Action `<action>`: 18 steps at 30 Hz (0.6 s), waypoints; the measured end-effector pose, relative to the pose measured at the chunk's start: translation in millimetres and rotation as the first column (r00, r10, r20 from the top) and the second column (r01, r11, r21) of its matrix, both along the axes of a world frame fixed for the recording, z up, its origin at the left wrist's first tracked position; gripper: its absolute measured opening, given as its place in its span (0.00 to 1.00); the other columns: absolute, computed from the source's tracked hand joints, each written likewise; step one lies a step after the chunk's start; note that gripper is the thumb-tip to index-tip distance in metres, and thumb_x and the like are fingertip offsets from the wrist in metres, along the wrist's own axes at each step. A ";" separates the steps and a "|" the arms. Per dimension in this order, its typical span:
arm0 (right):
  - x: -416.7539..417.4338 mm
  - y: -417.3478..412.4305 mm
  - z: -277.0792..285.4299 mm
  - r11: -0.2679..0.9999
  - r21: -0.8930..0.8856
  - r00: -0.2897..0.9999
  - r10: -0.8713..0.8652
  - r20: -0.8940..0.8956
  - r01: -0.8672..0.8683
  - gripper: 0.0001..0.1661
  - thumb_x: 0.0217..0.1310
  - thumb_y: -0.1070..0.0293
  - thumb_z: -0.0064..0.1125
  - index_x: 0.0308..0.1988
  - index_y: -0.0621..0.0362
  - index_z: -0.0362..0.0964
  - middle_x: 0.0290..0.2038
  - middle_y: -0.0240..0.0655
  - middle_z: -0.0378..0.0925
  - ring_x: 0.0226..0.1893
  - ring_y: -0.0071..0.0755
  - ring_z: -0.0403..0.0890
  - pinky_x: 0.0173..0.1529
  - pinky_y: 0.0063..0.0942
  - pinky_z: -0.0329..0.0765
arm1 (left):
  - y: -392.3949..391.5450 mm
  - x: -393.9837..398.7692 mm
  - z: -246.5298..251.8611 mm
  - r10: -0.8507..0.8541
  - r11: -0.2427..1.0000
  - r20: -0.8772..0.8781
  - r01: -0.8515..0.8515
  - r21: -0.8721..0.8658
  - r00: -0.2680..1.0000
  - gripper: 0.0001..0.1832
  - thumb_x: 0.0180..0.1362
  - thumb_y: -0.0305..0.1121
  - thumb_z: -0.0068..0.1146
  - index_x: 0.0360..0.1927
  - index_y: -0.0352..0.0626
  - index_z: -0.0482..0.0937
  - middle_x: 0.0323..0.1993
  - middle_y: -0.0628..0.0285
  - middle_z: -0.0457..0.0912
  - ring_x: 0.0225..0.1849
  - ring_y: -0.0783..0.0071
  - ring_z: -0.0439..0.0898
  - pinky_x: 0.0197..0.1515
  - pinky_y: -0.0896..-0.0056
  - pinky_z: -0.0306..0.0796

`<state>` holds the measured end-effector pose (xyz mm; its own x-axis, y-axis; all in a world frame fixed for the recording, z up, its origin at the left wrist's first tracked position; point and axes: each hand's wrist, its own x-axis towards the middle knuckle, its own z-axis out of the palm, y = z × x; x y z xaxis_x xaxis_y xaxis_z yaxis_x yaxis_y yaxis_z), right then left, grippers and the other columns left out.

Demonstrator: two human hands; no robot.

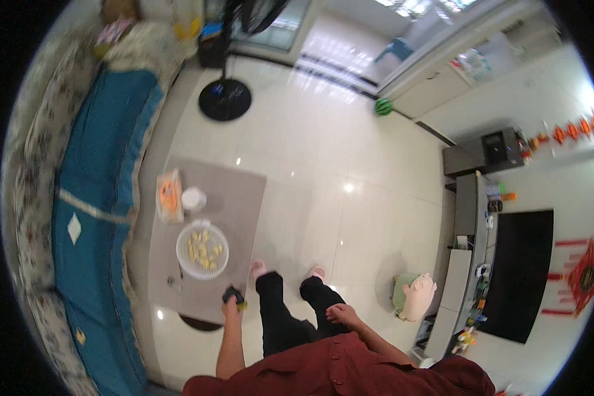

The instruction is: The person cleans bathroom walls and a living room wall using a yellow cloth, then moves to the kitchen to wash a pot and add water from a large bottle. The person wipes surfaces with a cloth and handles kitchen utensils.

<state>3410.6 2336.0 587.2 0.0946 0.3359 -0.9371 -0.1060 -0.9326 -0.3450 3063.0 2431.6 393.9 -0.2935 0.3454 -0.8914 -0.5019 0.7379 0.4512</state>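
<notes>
My left hand (231,308) grips a small dark bundle (232,293) with a yellow-green patch at its lower side; blur hides what it is. That hand is over the near right corner of a low grey-brown table (218,190). Beyond it on the table rests a round white plastic basket (179,252) with several pale yellow pieces (203,250) inside. My right hand (343,315) hangs in front of my right thigh, its fingers curled, and nothing shows in it.
An orange-and-white soft packet (170,195) and a white round container (194,198) share the table. A sofa with a blue cover (101,163) runs along the left. Ahead stands a black fan (225,99). A pink-and-green pig-shaped stool (416,297) is before the TV cabinet (453,282).
</notes>
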 end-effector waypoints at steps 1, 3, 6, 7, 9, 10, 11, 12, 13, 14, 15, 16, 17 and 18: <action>0.7 9.5 5.8 1.000 0.027 1.000 0.013 0.000 -0.013 0.16 0.60 0.60 0.42 0.39 0.60 0.70 0.36 0.36 0.74 0.36 0.28 0.76 0.39 0.26 0.75 | -5.5 3.5 1.3 -0.010 1.000 0.027 0.011 -0.022 1.000 0.20 0.39 0.22 0.52 0.41 0.34 0.70 0.32 0.59 0.72 0.32 0.65 0.74 0.34 0.65 0.72; 3.7 32.5 8.3 0.999 0.033 0.999 0.004 -0.034 -0.003 0.17 0.60 0.60 0.42 0.40 0.60 0.69 0.36 0.35 0.74 0.37 0.29 0.76 0.40 0.27 0.75 | 7.0 20.6 27.0 -0.113 0.993 0.154 0.106 0.053 0.982 0.22 0.38 0.20 0.50 0.43 0.33 0.68 0.35 0.58 0.72 0.35 0.64 0.74 0.35 0.64 0.72; 22.4 61.6 20.8 0.989 0.130 0.986 -0.044 -0.159 0.065 0.18 0.60 0.58 0.43 0.42 0.60 0.69 0.40 0.36 0.74 0.39 0.31 0.76 0.43 0.28 0.74 | 48.7 65.2 87.8 -0.314 0.934 0.240 0.254 0.252 0.918 0.28 0.37 0.17 0.48 0.48 0.37 0.64 0.40 0.57 0.70 0.40 0.58 0.73 0.39 0.56 0.73; 32.6 71.6 24.2 0.982 0.170 0.980 -0.048 -0.191 0.082 0.18 0.60 0.58 0.42 0.42 0.60 0.69 0.40 0.36 0.74 0.39 0.31 0.76 0.44 0.28 0.73 | 68.0 87.1 111.6 -0.365 0.908 0.267 0.279 0.312 0.892 0.28 0.37 0.16 0.48 0.48 0.38 0.64 0.40 0.57 0.70 0.40 0.59 0.74 0.40 0.56 0.73; 56.8 92.5 30.5 0.965 0.229 0.970 -0.075 -0.230 0.129 0.19 0.61 0.57 0.42 0.44 0.59 0.68 0.41 0.36 0.74 0.40 0.31 0.76 0.45 0.28 0.73 | 105.5 144.3 196.1 -0.466 0.849 0.310 0.320 0.420 0.829 0.27 0.37 0.16 0.49 0.48 0.38 0.64 0.40 0.57 0.70 0.41 0.59 0.74 0.41 0.56 0.73; 71.1 103.1 35.2 0.954 0.258 0.964 -0.084 -0.251 0.150 0.20 0.61 0.57 0.42 0.44 0.59 0.68 0.41 0.36 0.73 0.40 0.31 0.75 0.45 0.28 0.73 | 120.6 171.3 220.0 -0.526 0.806 0.308 0.350 0.477 0.792 0.25 0.39 0.17 0.51 0.46 0.39 0.67 0.39 0.59 0.72 0.40 0.63 0.75 0.43 0.62 0.73; 86.4 113.7 42.1 0.933 0.298 0.946 -0.108 -0.305 0.202 0.20 0.61 0.56 0.41 0.45 0.59 0.67 0.42 0.36 0.73 0.41 0.31 0.75 0.45 0.29 0.73 | 134.6 198.6 239.9 -0.582 0.760 0.305 0.372 0.533 0.754 0.24 0.40 0.17 0.52 0.45 0.39 0.68 0.39 0.59 0.73 0.40 0.65 0.75 0.43 0.63 0.73; 106.2 124.5 53.2 0.908 0.336 0.927 -0.123 -0.355 0.250 0.20 0.62 0.56 0.41 0.46 0.59 0.66 0.42 0.36 0.72 0.41 0.31 0.75 0.45 0.29 0.73 | 146.0 228.8 259.6 -0.634 0.711 0.301 0.385 0.588 0.713 0.23 0.41 0.18 0.53 0.45 0.39 0.68 0.39 0.60 0.74 0.40 0.66 0.76 0.42 0.63 0.73; 127.5 136.2 61.3 0.879 0.373 0.905 -0.135 -0.404 0.298 0.21 0.62 0.56 0.41 0.47 0.59 0.65 0.43 0.36 0.72 0.41 0.31 0.74 0.45 0.29 0.73 | 156.1 260.0 274.9 -0.686 0.657 0.292 0.395 0.642 0.667 0.22 0.42 0.19 0.54 0.45 0.40 0.69 0.38 0.61 0.74 0.40 0.67 0.76 0.42 0.64 0.73; 144.3 145.7 68.5 0.867 0.384 0.886 -0.126 -0.447 0.317 0.23 0.62 0.54 0.41 0.51 0.57 0.61 0.46 0.36 0.69 0.43 0.32 0.73 0.45 0.32 0.73 | 159.2 286.2 285.5 -0.716 0.623 0.247 0.439 0.647 0.653 0.21 0.45 0.23 0.57 0.45 0.41 0.70 0.39 0.61 0.75 0.39 0.69 0.76 0.42 0.65 0.73; 165.3 154.1 78.3 0.832 0.415 0.859 -0.133 -0.495 0.368 0.24 0.62 0.54 0.41 0.52 0.57 0.60 0.47 0.36 0.69 0.44 0.32 0.72 0.45 0.33 0.73 | 163.6 316.3 295.8 -0.740 0.589 0.209 0.464 0.662 0.640 0.20 0.46 0.24 0.57 0.46 0.40 0.70 0.39 0.61 0.75 0.40 0.69 0.76 0.43 0.66 0.72; 185.0 161.1 97.7 0.796 0.436 0.826 -0.136 -0.547 0.419 0.24 0.62 0.53 0.41 0.53 0.57 0.59 0.48 0.36 0.68 0.44 0.32 0.72 0.46 0.34 0.73 | 165.2 346.3 304.7 -0.759 0.558 0.171 0.492 0.669 0.629 0.20 0.47 0.25 0.57 0.46 0.40 0.70 0.40 0.61 0.75 0.40 0.70 0.76 0.43 0.67 0.72; 206.1 164.6 111.8 0.760 0.447 0.793 -0.144 -0.592 0.472 0.25 0.62 0.53 0.41 0.54 0.56 0.58 0.48 0.37 0.67 0.45 0.32 0.72 0.46 0.35 0.73 | 164.3 377.3 311.5 -0.778 0.530 0.143 0.517 0.672 0.612 0.20 0.48 0.27 0.57 0.46 0.39 0.70 0.40 0.61 0.75 0.40 0.70 0.76 0.43 0.68 0.72; 225.8 167.9 118.1 0.733 0.475 0.770 -0.104 -0.630 0.487 0.28 0.61 0.52 0.42 0.57 0.55 0.54 0.49 0.36 0.66 0.46 0.33 0.70 0.47 0.39 0.72 | 164.0 407.1 318.5 -0.805 0.504 0.136 0.544 0.671 0.577 0.19 0.49 0.28 0.57 0.46 0.39 0.69 0.40 0.61 0.74 0.40 0.71 0.75 0.43 0.69 0.71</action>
